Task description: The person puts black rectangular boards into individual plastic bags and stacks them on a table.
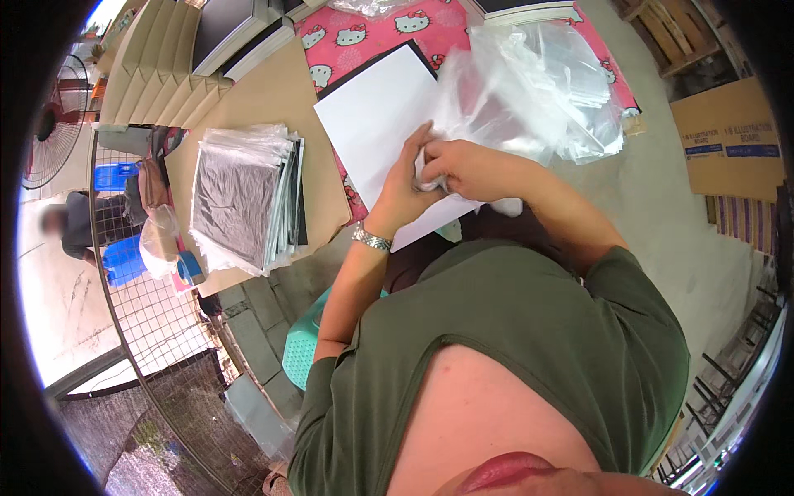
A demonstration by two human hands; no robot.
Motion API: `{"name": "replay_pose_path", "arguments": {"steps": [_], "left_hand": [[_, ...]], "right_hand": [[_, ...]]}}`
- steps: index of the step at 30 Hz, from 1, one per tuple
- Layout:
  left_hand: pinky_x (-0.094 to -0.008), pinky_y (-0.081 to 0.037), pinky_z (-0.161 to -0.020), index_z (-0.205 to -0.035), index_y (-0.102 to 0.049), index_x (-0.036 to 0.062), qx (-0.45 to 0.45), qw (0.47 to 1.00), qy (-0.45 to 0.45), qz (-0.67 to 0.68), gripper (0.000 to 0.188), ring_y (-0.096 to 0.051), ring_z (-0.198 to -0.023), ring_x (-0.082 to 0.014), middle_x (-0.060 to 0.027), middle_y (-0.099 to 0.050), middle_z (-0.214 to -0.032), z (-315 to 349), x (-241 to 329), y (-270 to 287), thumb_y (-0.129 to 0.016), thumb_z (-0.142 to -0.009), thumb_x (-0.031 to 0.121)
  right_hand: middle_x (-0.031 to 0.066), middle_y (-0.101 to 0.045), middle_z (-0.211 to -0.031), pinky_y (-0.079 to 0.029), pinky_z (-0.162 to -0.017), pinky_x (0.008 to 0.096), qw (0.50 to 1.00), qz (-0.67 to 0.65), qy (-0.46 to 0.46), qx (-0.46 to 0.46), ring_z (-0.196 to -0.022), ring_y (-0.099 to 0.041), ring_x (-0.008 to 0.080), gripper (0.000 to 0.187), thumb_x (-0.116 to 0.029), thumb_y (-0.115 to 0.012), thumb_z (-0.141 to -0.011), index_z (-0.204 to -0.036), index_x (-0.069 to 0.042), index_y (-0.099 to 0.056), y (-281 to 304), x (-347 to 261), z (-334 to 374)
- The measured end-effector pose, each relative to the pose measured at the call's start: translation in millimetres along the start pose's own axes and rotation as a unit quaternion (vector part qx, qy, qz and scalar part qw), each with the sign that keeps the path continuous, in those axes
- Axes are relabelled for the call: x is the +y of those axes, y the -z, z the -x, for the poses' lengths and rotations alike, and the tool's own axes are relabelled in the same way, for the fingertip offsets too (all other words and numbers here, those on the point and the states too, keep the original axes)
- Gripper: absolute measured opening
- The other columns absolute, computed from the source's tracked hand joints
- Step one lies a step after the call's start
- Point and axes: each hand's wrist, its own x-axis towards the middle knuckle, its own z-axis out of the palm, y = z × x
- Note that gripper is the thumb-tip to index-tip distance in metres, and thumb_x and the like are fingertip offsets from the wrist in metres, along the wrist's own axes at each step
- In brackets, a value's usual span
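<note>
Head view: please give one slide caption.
Left hand and right hand grip clear plastic over white paper, beside a bagged stack.

It looked like a workshop. Plastic bags (529, 91), bagged dark sheets (236, 194) and stacked boards (227, 33) lay on or beside a pink tablecloth (455, 25), near wire mesh (157, 318).

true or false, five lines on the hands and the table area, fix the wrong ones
1. The left hand and right hand are together over the white paper. True.
2. The metal band is on the right wrist. False: the metal band is on the left wrist.
3. The plastic-covered stack lies on brown cardboard. True.
4. The fan is at the picture's right. False: the fan is at its left.
5. The tablecloth is pink. True.
</note>
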Motion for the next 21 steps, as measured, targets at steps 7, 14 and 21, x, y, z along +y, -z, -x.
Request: {"name": "replay_pose_path", "arguments": {"steps": [7,14,21], "left_hand": [[-0.0195,-0.039,-0.052,-0.085,-0.06,-0.0023,0.153,0.955,0.186,0.173,0.014,-0.047,-0.06,-0.003,0.001,-0.058,-0.072,20.4,-3.8,20.1,-0.062,-0.083,0.011],[-0.0205,-0.041,-0.067,-0.095,-0.06,-0.0013,0.258,0.908,0.175,0.28,0.022,-0.05,-0.074,-0.0048,-0.0009,-0.06,-0.083,26.1,-1.5,36.1,-0.058,-0.088,0.019],[-0.0257,-0.043,-0.081,-0.101,-0.057,-0.0005,0.339,0.785,0.256,0.452,0.023,-0.055,-0.089,-0.0149,-0.0093,-0.06,-0.098,22.1,-3.5,45.3,-0.057,-0.087,0.017]], "right_hand": [[-0.0007,-0.052,-0.064,-0.039,-0.055,0.0252,0.945,-0.172,-0.211,0.179,-0.058,-0.046,0.007,0.01,-0.003,-0.059,-0.078,-0.087,-0.002,-0.061,15.6,4.4,-17.1],[-0.0053,-0.048,-0.061,-0.034,-0.051,0.0233,0.912,-0.255,-0.197,0.254,-0.054,-0.037,0.0056,0.012,-0.015,-0.058,-0.085,-0.082,-0.004,-0.062,-1.8,-7.2,-48.3],[-0.0039,-0.05,-0.062,-0.035,-0.051,0.0242,0.943,-0.017,-0.219,0.25,-0.054,-0.038,0.0064,0.012,-0.016,-0.059,-0.085,-0.083,-0.004,-0.062,-1.2,-5.6,-69.2]]}}
